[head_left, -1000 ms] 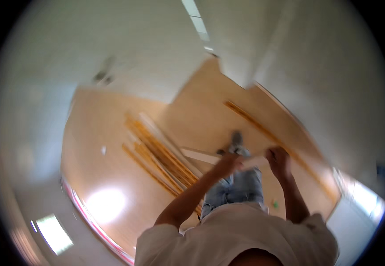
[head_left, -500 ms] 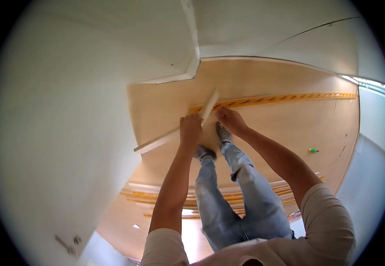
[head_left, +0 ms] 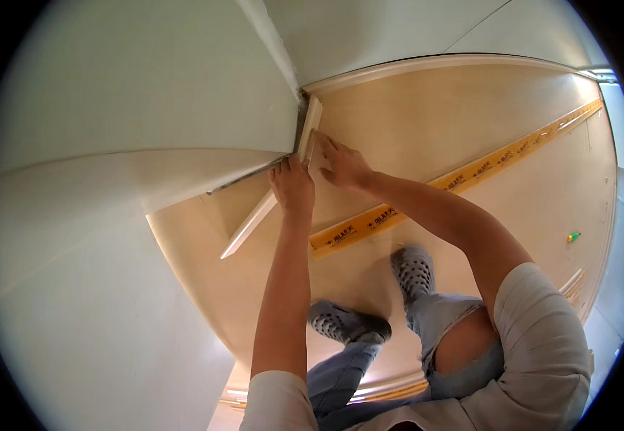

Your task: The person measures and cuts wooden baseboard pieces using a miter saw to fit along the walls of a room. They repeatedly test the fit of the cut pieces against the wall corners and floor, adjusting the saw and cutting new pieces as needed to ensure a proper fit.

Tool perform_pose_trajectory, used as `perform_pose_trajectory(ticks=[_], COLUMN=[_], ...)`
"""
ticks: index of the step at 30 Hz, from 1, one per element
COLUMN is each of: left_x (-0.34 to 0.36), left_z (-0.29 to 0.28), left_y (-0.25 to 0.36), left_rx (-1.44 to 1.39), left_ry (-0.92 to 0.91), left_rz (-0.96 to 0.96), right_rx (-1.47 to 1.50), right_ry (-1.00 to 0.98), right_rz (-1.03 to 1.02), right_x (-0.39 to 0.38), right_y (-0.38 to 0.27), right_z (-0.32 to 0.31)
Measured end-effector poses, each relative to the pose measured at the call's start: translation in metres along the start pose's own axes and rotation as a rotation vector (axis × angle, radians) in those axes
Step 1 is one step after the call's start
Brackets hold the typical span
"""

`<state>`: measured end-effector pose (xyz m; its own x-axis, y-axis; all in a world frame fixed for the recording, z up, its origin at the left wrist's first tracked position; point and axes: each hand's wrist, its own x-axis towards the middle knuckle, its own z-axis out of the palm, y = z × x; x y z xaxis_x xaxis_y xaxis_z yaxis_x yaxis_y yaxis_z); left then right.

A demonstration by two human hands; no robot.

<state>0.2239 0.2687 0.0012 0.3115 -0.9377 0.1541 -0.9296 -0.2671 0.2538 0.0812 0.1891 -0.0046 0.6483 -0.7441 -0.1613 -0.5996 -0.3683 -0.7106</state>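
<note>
A white trim strip (head_left: 247, 228) runs diagonally, its far end at the foot of the pale wall corner (head_left: 300, 94). My left hand (head_left: 292, 188) grips its middle, fingers over the top. My right hand (head_left: 342, 164) holds it higher up, by the corner, with bent fingers on the strip's side. A dark gap shows along the wall's bottom edge beside the strip.
A long orange-wrapped strip (head_left: 420, 190) crosses the tan floor (head_left: 412, 108) to the right. My grey clogs (head_left: 414, 275) stand below it. A small green and yellow object (head_left: 573, 237) lies at the right. More strips (head_left: 391, 391) lie behind my legs, and a pale panel fills the left.
The view has swung toward the wall corner. The white strip and both hands have moved up to the wall's base, and my right hand has opened from a fist into bent fingers on the strip.
</note>
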Motion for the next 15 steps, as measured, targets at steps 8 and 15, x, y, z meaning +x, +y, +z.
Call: perform_pose_trajectory(ticks=[8,15], left_x=[0.000,0.002], left_z=[0.032,0.025], left_y=[-0.014,-0.013], left_rx=[0.024,-0.023], left_ry=[0.187,0.113], left_rz=[-0.021,-0.089], right_rx=[-0.053,-0.078], right_ry=[0.242,0.268], right_rz=[-0.120,-0.169], right_x=[0.022,0.032], right_y=[0.016,0.031], right_z=[0.039,0.045])
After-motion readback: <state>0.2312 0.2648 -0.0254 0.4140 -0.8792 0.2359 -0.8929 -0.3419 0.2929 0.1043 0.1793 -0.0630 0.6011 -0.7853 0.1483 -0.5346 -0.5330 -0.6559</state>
